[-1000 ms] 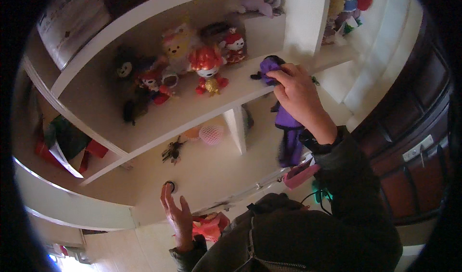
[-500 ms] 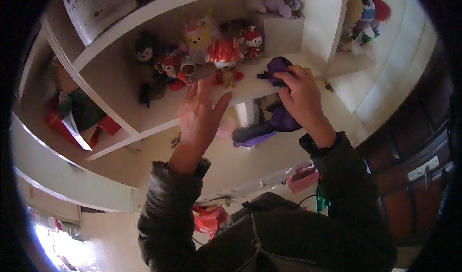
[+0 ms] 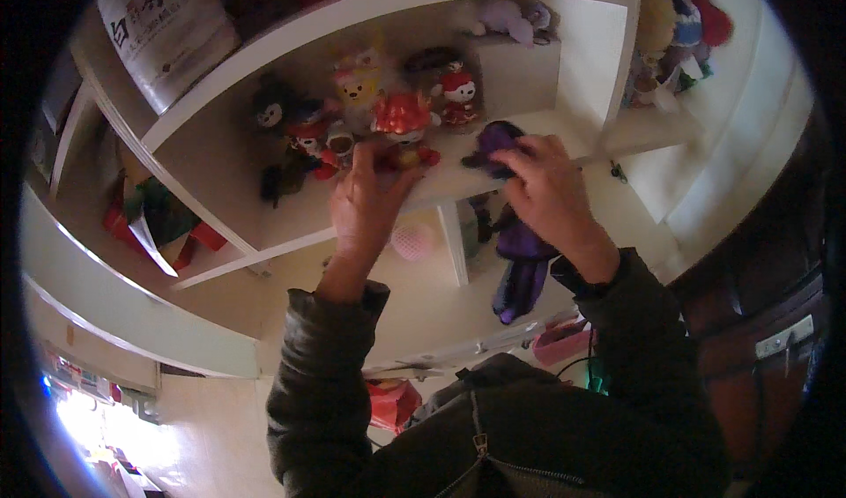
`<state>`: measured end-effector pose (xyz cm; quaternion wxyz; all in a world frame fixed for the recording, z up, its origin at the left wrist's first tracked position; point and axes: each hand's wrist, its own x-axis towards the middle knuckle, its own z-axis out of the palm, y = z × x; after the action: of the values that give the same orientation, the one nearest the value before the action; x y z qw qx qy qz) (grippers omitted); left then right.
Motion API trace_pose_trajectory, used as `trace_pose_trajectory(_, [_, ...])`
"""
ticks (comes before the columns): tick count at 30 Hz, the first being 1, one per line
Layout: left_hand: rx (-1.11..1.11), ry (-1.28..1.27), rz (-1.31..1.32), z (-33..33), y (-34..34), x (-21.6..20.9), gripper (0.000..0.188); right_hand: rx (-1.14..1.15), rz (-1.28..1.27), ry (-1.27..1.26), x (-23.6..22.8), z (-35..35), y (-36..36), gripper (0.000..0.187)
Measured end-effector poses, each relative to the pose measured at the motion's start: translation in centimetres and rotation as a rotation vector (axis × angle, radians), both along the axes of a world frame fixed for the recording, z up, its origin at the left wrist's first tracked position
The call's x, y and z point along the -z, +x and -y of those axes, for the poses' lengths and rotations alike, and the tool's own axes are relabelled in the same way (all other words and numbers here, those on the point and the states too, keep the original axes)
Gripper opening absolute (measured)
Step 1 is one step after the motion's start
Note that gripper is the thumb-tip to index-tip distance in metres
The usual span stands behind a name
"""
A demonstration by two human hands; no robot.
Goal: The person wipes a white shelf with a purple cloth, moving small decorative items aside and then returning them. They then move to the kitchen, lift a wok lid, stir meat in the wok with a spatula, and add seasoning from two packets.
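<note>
Purple doll, one: at the front edge of the shelf, toward its right end, lower body hanging below. Right hand clamped on its upper part, partly covering it. Left hand, apart from the right, before one red-haired figurine; grip cannot be told. Figurines: at least five; leftmost dark figurine indistinct.

My right grip pinches a soft purple-and-black doll, its upper end by the shelf edge, legs dangling below. Near my left grip, a figurine with a glossy red top stands upright, its lower part partly hidden.
</note>
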<state>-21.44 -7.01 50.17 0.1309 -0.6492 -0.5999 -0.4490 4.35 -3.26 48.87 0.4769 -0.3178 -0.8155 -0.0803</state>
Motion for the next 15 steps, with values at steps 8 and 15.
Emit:
trace_pose_trajectory(8, [0.044,0.057,-0.071,0.7,0.2,0.6,0.044,-0.187,0.036,0.004,2.5,2.9,-2.7,0.047])
trace_pose_trajectory(15, [-0.106,0.091,-0.475,8.9,-2.7,3.0,0.045,-0.085,-0.074,0.027,3.2,3.9,-4.6,0.053])
